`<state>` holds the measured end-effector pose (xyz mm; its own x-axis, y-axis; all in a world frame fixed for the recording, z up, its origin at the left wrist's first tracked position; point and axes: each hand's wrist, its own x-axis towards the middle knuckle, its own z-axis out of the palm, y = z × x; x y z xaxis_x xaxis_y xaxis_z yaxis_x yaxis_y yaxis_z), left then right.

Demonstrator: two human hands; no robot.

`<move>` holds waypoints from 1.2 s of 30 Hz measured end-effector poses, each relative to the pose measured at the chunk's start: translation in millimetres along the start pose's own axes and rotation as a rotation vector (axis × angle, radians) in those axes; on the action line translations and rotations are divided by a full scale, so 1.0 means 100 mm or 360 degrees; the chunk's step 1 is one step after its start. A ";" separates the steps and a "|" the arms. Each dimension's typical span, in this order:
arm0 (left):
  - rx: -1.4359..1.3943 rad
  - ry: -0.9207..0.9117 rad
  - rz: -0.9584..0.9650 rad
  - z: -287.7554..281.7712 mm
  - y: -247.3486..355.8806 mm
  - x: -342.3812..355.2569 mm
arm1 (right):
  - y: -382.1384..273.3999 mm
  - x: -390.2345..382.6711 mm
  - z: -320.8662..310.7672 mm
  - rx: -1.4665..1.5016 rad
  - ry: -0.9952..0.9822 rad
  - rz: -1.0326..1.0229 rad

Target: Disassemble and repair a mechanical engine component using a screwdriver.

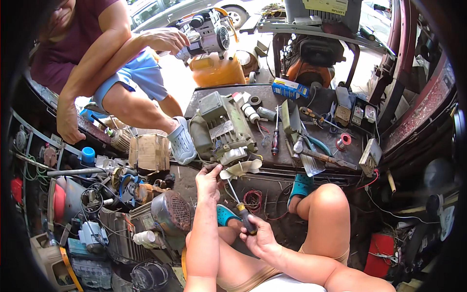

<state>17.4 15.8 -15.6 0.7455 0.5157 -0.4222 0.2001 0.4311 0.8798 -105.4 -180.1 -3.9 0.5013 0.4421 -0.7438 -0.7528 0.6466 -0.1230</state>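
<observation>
In my right hand [261, 237] is a screwdriver [242, 208] with a black and yellow handle. Its metal shaft slants up and left, with the tip at the underside of a pale fan [242, 168]. This fan sits at the near end of a greenish electric motor [226, 125] with a box-shaped cover on top. The fingers of my left hand [209, 181] are pinched together at the fan's left edge; what lies between them is hidden. The motor rests on a dark bench [194, 100] in front of me.
Another person [104, 63] sits at the far left, one foot in a grey clog [182, 141] beside the motor. Pliers [318, 146], a hammer [328, 158], a red screwdriver [276, 138] and a solder spool [343, 141] lie right. Old motors [171, 211] and wires crowd the left.
</observation>
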 end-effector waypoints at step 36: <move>-0.0019 0.0041 0.0134 0.07 0.00 0.02 | 0.02 0.05 0.02 -0.0421 -0.0048 -0.0394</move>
<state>22.9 11.9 -15.0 0.7428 0.5692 -0.3526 0.1299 0.3941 0.9098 -103.6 -174.9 -6.9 0.6919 0.3130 -0.6507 -0.6892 0.5549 -0.4659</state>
